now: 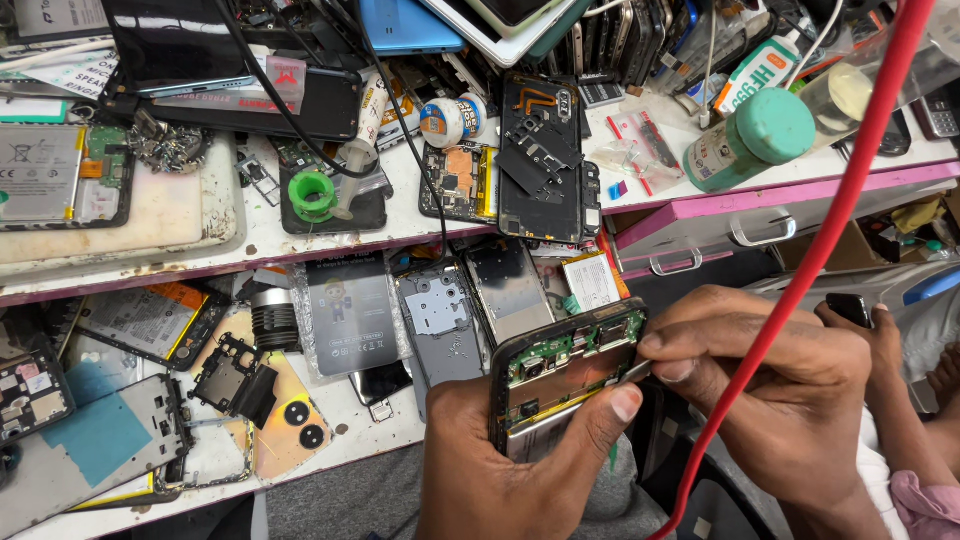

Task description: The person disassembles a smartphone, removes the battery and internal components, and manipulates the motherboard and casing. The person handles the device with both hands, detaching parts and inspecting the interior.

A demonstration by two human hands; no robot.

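Where left hand grips opened phone | right hand pinches tool (tip hidden) | wrists cropped

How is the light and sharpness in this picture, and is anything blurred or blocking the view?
Head view: even, bright light, soft shadows; the opened phone in the left hand is sharp; the red cable crosses close and blurred, partly covering the right hand; glare on the dark screen.

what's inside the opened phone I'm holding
Inside the opened phone a green circuit board with camera modules shows at the top, and a silvery battery below. The left hand and right hand cover its lower part and right edge.
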